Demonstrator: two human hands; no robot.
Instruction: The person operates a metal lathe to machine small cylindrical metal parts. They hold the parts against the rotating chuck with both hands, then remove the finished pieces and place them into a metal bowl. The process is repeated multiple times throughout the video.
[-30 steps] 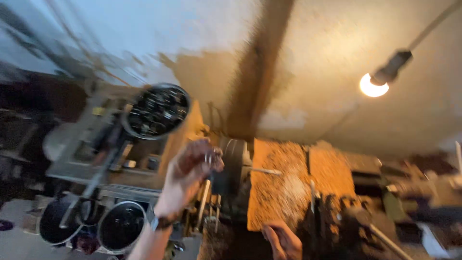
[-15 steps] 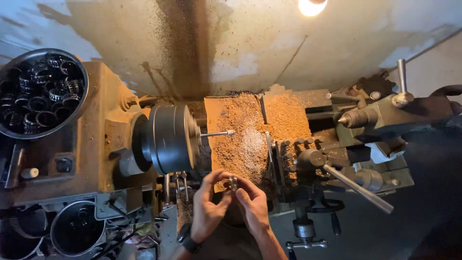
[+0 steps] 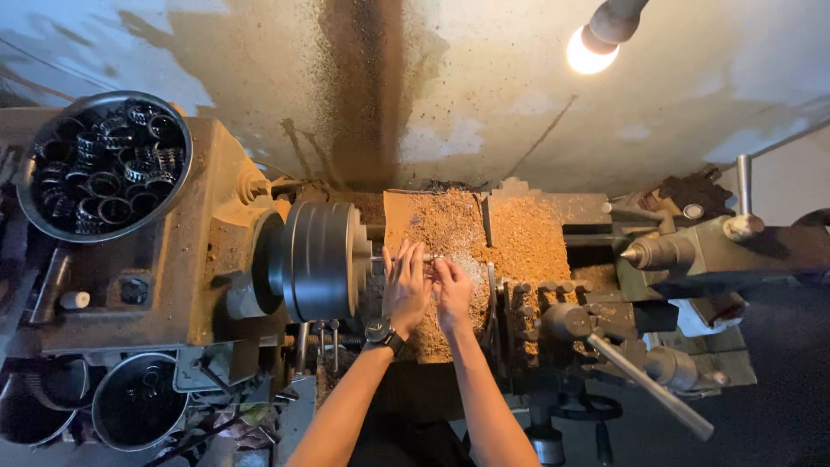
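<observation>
I look down on a metal lathe. Its dark round chuck [image 3: 318, 259] holds a thin steel arbor [image 3: 400, 257] that sticks out to the right. My left hand [image 3: 405, 287], with a black wristwatch, and my right hand [image 3: 452, 291] are side by side at the arbor's free end, fingertips pinched on a small metal ring [image 3: 435, 258] there. The ring is mostly hidden by my fingers. Below and behind my hands the lathe bed is heaped with brass-coloured chips [image 3: 484, 238].
A round bowl [image 3: 30, 203] full of ring-shaped metal parts sits on the headstock at the left. Two more dark bowls [image 3: 138, 402] stand lower left. The tool post and its long handle [image 3: 648, 385] lie to the right, the tailstock [image 3: 692, 251] beyond. A lit bulb [image 3: 588, 54] hangs above.
My hands have moved up from below the chuck to the arbor's tip. A second ago my left hand alone was raised by the chuck, and the view was tilted.
</observation>
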